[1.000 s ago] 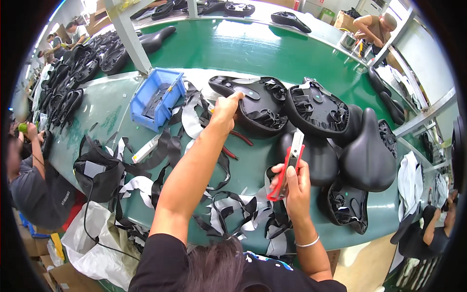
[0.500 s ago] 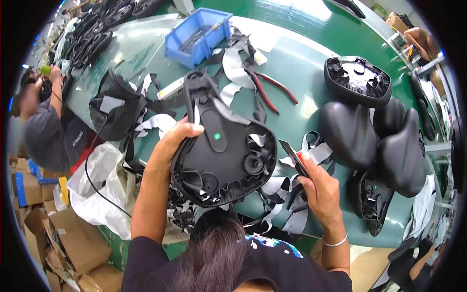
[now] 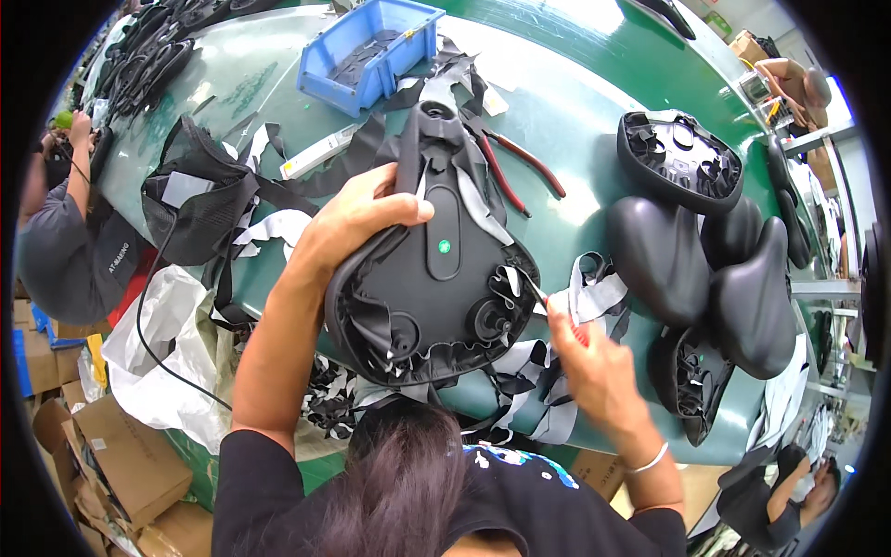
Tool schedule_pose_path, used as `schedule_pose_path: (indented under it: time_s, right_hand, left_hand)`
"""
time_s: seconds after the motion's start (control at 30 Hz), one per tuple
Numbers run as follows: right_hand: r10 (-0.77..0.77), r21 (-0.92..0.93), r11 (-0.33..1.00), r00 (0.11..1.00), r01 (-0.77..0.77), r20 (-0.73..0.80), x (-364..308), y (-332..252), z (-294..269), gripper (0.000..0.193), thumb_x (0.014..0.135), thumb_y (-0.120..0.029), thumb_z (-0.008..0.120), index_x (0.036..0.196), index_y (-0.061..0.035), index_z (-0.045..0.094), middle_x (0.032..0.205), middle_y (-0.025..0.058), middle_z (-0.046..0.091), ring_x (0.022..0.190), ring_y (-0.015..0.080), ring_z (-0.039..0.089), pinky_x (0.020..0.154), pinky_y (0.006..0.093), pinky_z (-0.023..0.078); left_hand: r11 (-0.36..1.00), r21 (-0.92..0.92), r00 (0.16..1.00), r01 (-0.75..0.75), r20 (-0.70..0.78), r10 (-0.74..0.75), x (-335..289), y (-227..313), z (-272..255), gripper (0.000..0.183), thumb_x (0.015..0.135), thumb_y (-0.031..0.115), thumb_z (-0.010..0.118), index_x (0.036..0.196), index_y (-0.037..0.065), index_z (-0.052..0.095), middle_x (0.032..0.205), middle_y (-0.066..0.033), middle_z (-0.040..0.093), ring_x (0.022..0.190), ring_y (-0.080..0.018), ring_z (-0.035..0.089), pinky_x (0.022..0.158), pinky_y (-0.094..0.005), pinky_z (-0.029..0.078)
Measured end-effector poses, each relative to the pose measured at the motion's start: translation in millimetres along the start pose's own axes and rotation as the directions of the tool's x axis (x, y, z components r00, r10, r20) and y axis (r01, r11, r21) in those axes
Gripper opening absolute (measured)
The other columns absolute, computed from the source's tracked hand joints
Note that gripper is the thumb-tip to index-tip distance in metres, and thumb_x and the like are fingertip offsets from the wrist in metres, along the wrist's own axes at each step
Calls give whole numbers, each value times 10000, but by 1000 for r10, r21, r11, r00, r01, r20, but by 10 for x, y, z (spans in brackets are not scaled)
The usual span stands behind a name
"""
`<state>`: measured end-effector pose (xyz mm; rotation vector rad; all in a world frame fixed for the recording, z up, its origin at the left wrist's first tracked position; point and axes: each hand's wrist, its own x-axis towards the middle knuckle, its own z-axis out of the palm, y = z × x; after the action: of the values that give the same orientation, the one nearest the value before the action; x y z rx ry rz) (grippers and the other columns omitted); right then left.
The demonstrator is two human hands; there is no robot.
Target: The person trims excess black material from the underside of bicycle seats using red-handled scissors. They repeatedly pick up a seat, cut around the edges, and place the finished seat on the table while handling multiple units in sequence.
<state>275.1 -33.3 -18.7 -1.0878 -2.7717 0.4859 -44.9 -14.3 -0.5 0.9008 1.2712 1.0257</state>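
Note:
A black bicycle saddle [image 3: 422,320] is held bottom side up over the green table, its narrow nose pointing away from me. My left hand [image 3: 367,213] grips the saddle's left side near the nose, thumb lying across the underside. In my right hand [image 3: 599,376] is a utility knife [image 3: 581,336] with a red part on its handle. Its blade meets the saddle's right inner rim, where a loose flap of black and pale cover material stands up. Gathered cover edges run around the wide rear rim. The fingers under the saddle are hidden.
A blue bin [image 3: 320,88] with dark pieces stands at the far side. Red-handled pliers [image 3: 520,162] lie beyond the saddle. Several finished-looking saddles [image 3: 661,265] pile up at right. Fabric scraps [image 3: 599,288] surround the work. A black mesh bag [image 3: 200,190] and a co-worker [image 3: 70,246] are at left.
The knife has moved left and its blade now touches the saddle's right rim. The saddle has turned so its nose points straighter away. My left hand has shifted up and right with it.

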Motion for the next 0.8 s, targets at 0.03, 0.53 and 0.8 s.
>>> schedule_pose_path:
  time_s: [0.03, 0.53, 0.8]
  right_hand:
    - [63, 40, 997, 997, -62, -41, -44, -117, 87, 574, 816, -32, 566, 1360, -170, 446, 758, 165, 512, 593, 336, 586, 495, 437, 473]
    - [-1, 338, 921, 871, 192, -491, 732, -415, 7, 524, 791, 11, 669, 1274, -25, 471, 1156, 160, 622, 820, 165, 651, 635, 251, 528]
    - [488, 901, 432, 849, -35, -202, 655, -278, -245, 539, 781, 12, 663, 1278, -29, 457, 843, 14, 578, 585, 40, 509, 496, 191, 432]
  left_hand:
    - [1000, -22, 999, -9, -47, 8, -61, -36, 32, 512, 737, 260, 679, 1113, -57, 533, 940, -89, 589, 804, -124, 569, 699, -241, 471]
    - [996, -44, 937, -75, -344, 56, -848, -203, 246, 530, 758, 191, 672, 1194, -33, 467, 1004, -80, 563, 898, -145, 551, 805, -277, 464]
    - [278, 895, 731, -349, 75, 678, -658, -165, 489, 519, 688, 237, 778, 1095, 46, 517, 1020, -132, 558, 1001, -307, 519, 877, -401, 383]
